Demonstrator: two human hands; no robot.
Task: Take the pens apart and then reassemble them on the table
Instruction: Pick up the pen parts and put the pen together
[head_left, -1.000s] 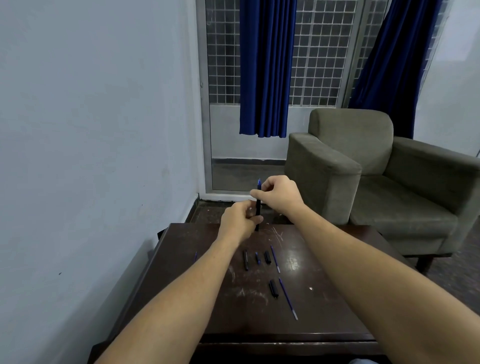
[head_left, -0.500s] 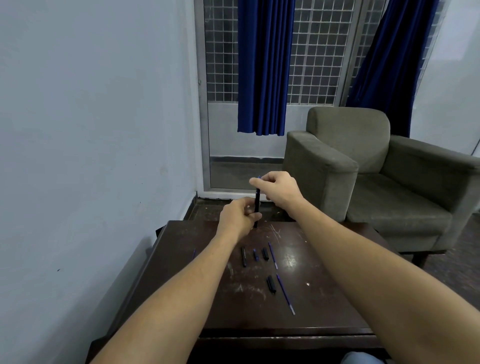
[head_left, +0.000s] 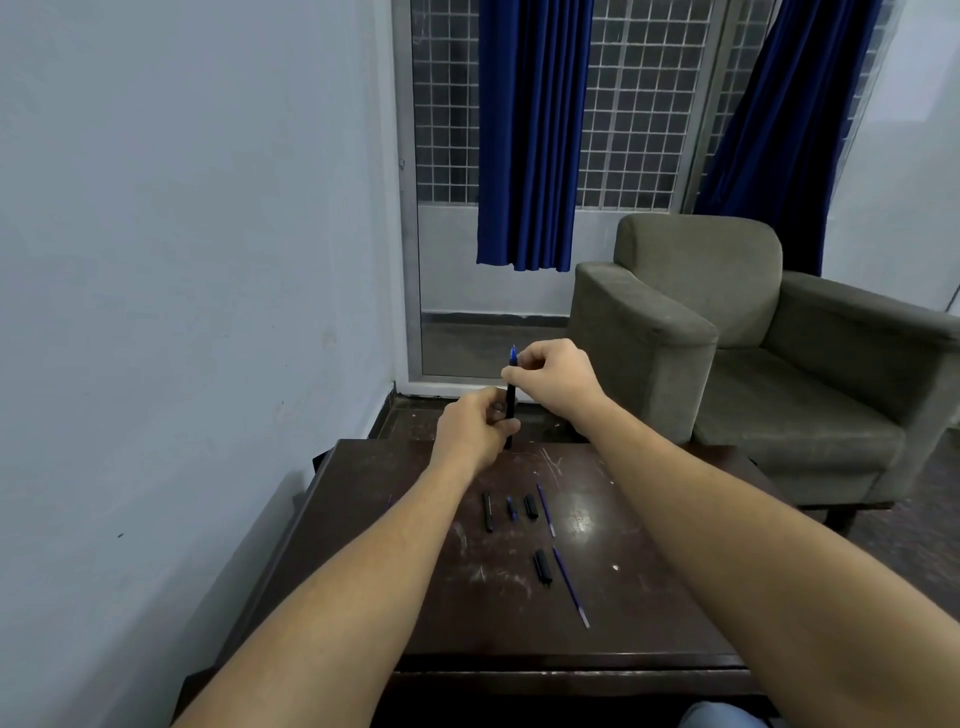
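Right now both hands are up above the far edge of the desk (head_left: 649, 597), and they hold one pen (head_left: 510, 402) between them. The pen stands almost straight up. The left hand (head_left: 475, 428) wraps its fingers (head_left: 503, 426) round the low black part. The right hand (head_left: 558, 379) pinches the top, just under the blue tip (head_left: 513, 356). So both sets of fingers are closed on the pen, and none are spread wide.

Down on the desk lie loose bits of pens. In one row there is a long black tube (head_left: 488, 512), a little blue bit (head_left: 511, 508), a short black cap (head_left: 530, 505) and a thin refill (head_left: 545, 509). Nearer (closer to the person) a second black cap (head_left: 543, 566) lies just beside a second thin refill (head_left: 570, 587). The hands touch none of them.

I think the step is twisting the blue end of this pen. It may be coming off or going on; the pen is small and far off in the view, so I cannot tell which. With so many bits lying apart, my guess is taking apart.

The next move needs the left hand to hold the black part firm while the right fingers turn the top. The turn should be gentle and straight, so nothing inside bends or pops out and rolls off the desk.
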